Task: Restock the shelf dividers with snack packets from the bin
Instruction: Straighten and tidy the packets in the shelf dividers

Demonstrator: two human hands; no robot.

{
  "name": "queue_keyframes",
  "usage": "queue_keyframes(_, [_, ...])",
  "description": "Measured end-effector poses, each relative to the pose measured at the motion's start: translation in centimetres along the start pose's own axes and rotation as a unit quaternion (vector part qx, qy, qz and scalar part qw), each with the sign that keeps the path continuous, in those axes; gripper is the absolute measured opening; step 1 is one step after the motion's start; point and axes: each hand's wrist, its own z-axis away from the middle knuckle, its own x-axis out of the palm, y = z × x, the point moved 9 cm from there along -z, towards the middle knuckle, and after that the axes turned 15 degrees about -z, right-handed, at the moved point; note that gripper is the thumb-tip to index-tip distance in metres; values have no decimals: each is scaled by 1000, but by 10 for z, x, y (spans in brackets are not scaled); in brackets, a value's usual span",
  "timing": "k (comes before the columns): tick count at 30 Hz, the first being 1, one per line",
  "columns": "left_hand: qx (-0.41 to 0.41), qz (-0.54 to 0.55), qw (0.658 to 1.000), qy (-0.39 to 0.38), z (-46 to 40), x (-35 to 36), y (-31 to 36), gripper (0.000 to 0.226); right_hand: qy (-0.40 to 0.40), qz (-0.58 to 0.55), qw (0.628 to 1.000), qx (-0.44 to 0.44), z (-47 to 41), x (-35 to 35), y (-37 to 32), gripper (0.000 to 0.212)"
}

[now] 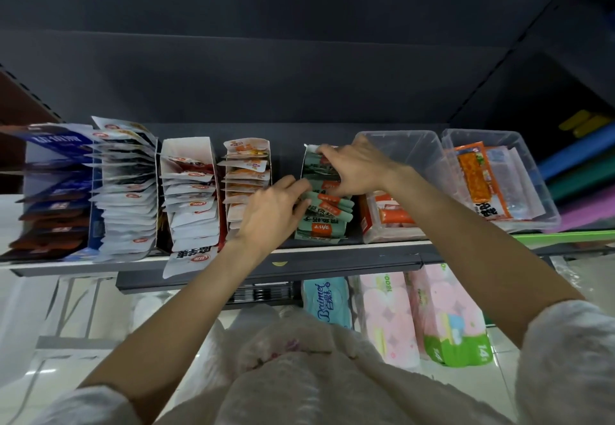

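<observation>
Both hands work in the row of green packets (324, 211) on the shelf (332, 258). The left hand (271, 211) pinches packets at the row's left side. The right hand (356, 168) grips packets at the row's far end. Just right of the green row stands a clear bin (399, 145) with orange packets (392, 216). Left of the green row, a white divider (248, 175) holds pale packets.

Green snack packets (324, 216) carry orange labels. Left of them, white packets (128, 198) bear red logos. The shelf (332, 256) is dark grey. Below right, tissue packs (419, 318) are pink with green bases.
</observation>
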Motion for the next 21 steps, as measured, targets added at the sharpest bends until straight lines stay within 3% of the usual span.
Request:
queue_keyframes(7, [-10,-8,1000,4,-11,-4,-7,15,-49,-74,996,29,-4,-6,7,64])
queue_keyframes(10, [-21,-15,1000,-8,-11,-2,-11,14,-61,-215,973,60,13,-12,5,59])
queue_keyframes(12, [-33,-11,999,-9,-12,-2,-13,15,-34,-266,961,66,28,-17,1,67])
queue_keyframes(16, [-56,12,998,-4,-15,-3,-13,20,10,-126,991,39,46,0,-15,110])
queue_keyframes(21, [-54,29,996,70,-9,-22,-5,37,104,-83,991,21,39,1,-15,93])
